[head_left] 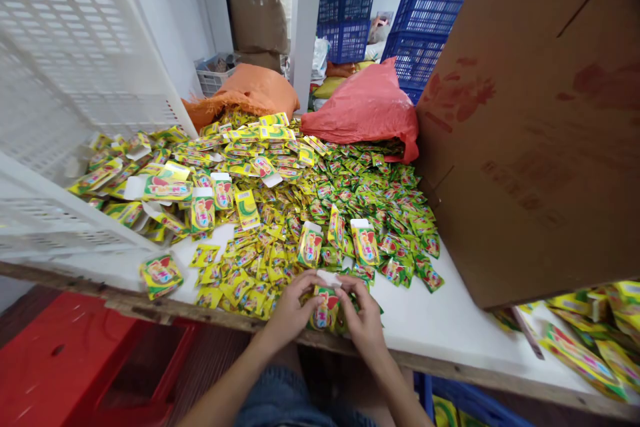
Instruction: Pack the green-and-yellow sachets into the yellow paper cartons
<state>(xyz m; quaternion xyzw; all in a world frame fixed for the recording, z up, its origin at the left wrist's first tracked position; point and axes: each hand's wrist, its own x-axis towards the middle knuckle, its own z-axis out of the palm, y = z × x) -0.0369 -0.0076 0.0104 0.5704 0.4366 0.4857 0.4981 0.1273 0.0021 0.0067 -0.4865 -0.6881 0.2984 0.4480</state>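
Note:
Between my two hands, at the table's front edge, is a small yellow and green candy box [326, 307] with its white top flap raised. My left hand [295, 303] grips the box's left side, fingers at the flap. On the other side my right hand [361, 310] pinches the flap and the right edge. Just beyond stand several similar boxes with open white flaps, among them one box [311, 244] and another box [365, 242]. Loose yellow sachets [245, 280] lie to the left, green sachets [400, 213] to the right.
A white plastic crate [90, 33] lies tipped at left, spilling boxes. An orange sack [257, 90] and a red sack [365, 107] lie at the back. A large cardboard carton [525, 133] stands at right. Below left is a red stool [65, 353]; blue crates [435, 0] are stacked behind.

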